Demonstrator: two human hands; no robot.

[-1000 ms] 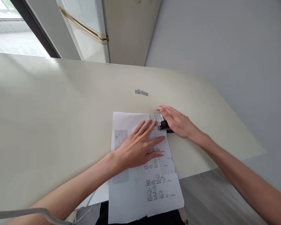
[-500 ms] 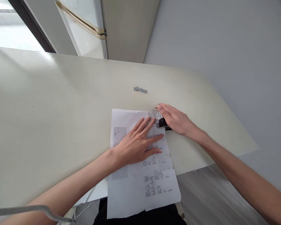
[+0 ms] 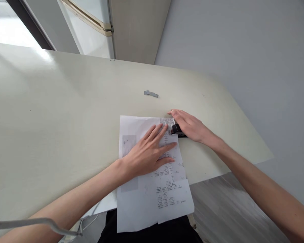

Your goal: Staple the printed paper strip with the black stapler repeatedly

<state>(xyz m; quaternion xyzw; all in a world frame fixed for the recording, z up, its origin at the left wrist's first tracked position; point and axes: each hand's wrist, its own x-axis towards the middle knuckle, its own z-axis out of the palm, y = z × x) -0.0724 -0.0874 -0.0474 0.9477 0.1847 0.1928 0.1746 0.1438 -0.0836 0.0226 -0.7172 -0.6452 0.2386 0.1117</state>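
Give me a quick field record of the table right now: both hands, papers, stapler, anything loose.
left hand: flat, palm down on papers
right hand: fingers extended over stapler, at the papers' far right corner
papers: stack overhanging table near edge
staples: short strips, loose, beyond papers
behind: fridge

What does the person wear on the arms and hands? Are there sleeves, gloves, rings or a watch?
Nothing is worn on them, as far as the picture shows. The left forearm and the right forearm are bare, with no sleeve in view. The left hand and the right hand have no gloves, and no ring, watch or bracelet is visible.
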